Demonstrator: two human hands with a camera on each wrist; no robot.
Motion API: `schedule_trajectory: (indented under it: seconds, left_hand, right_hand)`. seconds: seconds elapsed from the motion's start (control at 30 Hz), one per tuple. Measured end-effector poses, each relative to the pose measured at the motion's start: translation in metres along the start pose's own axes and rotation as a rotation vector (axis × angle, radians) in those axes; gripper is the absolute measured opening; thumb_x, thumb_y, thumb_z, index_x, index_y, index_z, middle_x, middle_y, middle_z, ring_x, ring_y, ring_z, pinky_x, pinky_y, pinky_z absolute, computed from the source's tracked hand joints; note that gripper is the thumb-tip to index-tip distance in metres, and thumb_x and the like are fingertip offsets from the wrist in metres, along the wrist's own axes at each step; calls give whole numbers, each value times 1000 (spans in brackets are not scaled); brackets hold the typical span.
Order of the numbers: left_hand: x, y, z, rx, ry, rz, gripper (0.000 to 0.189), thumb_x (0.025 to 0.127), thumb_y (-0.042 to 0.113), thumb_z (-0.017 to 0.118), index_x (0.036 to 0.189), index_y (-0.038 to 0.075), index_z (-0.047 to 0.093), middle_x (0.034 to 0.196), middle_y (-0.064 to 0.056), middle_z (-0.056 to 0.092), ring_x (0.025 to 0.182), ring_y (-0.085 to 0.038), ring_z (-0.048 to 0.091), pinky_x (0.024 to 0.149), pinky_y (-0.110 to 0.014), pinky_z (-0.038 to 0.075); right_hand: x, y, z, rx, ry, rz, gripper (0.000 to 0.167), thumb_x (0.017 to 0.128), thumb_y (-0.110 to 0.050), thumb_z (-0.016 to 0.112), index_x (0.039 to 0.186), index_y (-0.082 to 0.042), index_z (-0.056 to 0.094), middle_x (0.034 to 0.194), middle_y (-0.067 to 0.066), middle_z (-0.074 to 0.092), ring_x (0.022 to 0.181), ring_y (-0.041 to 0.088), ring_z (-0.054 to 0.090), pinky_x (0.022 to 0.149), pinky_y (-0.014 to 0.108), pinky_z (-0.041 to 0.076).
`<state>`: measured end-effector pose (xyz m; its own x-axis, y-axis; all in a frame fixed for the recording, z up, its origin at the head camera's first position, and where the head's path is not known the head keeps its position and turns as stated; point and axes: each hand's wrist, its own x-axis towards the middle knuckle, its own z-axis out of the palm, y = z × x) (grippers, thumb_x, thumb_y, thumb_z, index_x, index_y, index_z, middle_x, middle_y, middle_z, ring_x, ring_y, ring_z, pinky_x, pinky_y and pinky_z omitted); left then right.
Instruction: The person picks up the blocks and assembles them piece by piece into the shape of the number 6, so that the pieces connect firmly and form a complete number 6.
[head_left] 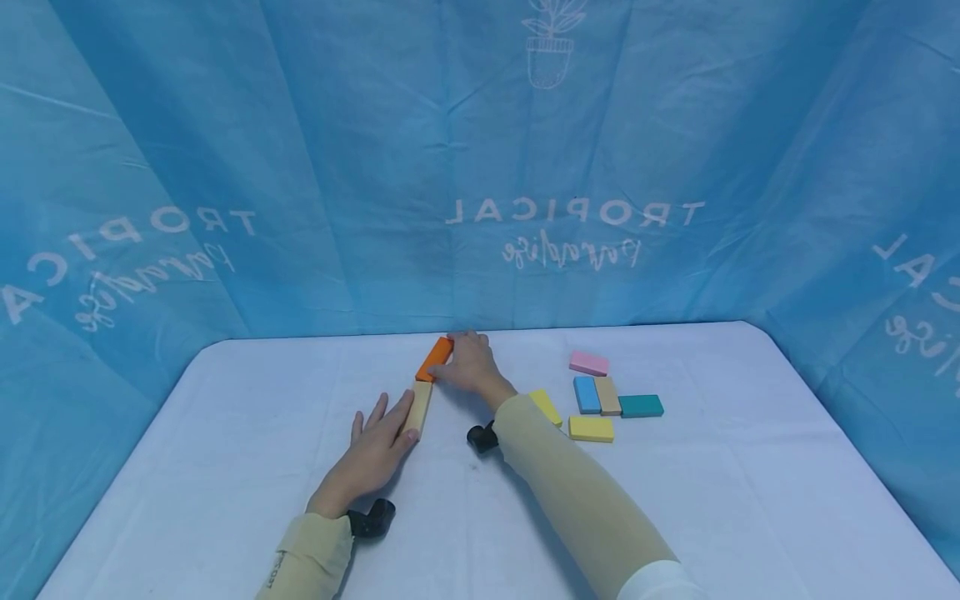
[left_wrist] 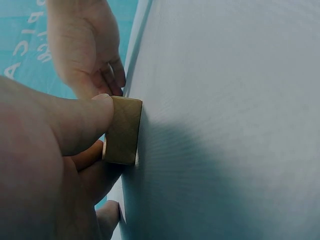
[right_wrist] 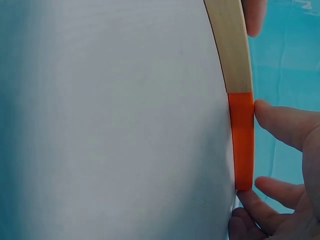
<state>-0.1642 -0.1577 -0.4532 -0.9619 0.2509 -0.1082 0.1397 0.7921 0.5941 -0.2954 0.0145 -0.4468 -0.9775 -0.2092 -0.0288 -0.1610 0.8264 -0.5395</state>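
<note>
A plain wooden block (head_left: 422, 408) and an orange block (head_left: 433, 360) lie end to end on the white tablecloth, forming one slanting line. My left hand (head_left: 372, 454) holds the wooden block with thumb and index finger, its other fingers spread. In the left wrist view the near end of that wooden block (left_wrist: 123, 131) shows beside my thumb. Farther back, my right hand (head_left: 472, 364) grips the orange block. The right wrist view has that thumb on the orange block (right_wrist: 243, 142) near the joint and a fingertip at its far end.
Right of my right arm lie a pink block (head_left: 588, 363), a blue block (head_left: 587, 395), a tan block (head_left: 607, 396), a green block (head_left: 641, 406) and two yellow blocks (head_left: 591, 429), one partly behind my sleeve. A blue curtain (head_left: 360, 208) hangs behind the table.
</note>
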Motion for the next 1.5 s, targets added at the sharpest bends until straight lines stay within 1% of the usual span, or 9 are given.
schedule_trajectory:
  seconds: [0.13,0.27,0.43,0.63,0.93,1.17,1.37,1.43,1.5]
  left_hand:
    - [1,-1,1,4,2,-1,66,107,26,51,160,3,19,164,-18,23,152,-43,0,116,-66,-11]
    - [1,-1,2,3,-1,-5,67,107,28,50,160,4,18,164,-17,22,153,-43,0,117,-66,-11]
    - [0,0,0,-9,-3,4,66,107,27,50,160,4,18,164,-18,23,152,-43,0,116,-66,-11]
    - [0,1,-1,0,-5,0,66,107,27,50,160,5,17,164,-18,22,152,-43,0,117,-66,-11]
    - [2,-1,-1,9,-8,-11,67,106,29,51,160,5,20,163,-18,26,152,-44,3,117,-67,-9]
    - [4,-2,-2,25,2,-10,67,105,30,53,160,6,24,162,-18,28,152,-42,6,119,-64,-5]
    - [4,-9,-10,1,9,67,63,106,34,51,159,7,29,161,-18,32,151,-45,14,119,-65,0]
    - [5,-11,-14,-6,12,89,61,107,34,50,159,7,30,160,-19,33,149,-46,18,120,-65,5]
    - [8,-12,-19,-14,16,95,60,107,31,50,159,9,30,160,-19,34,148,-45,23,120,-63,12]
  right_hand:
    - [-2,4,-2,103,6,12,71,89,-40,76,146,-5,50,145,11,53,131,29,45,110,39,43]
    - [-5,9,-6,211,12,26,69,90,-38,75,147,-7,50,146,11,52,133,30,43,110,43,43]
    - [-14,11,-13,278,24,18,68,91,-36,74,148,-8,49,146,11,52,134,30,42,110,46,42]
    - [-28,10,-20,309,52,-32,71,91,-35,74,150,-7,45,145,11,53,133,30,44,109,47,44]
    - [-56,11,-36,356,106,-52,68,96,-38,68,151,-9,43,146,10,51,135,29,44,109,48,44]
    - [-77,20,-50,338,122,-86,65,97,-38,66,152,-10,43,147,10,50,135,28,44,107,46,47]
    - [-93,35,-60,345,131,-108,63,98,-38,64,151,-10,43,146,9,49,134,28,44,107,48,46]
    - [-98,41,-63,348,132,-114,62,98,-38,64,151,-11,44,146,9,49,134,28,44,107,48,46]
    - [-103,46,-66,345,132,-116,62,99,-38,63,150,-11,44,146,9,49,134,29,43,107,49,45]
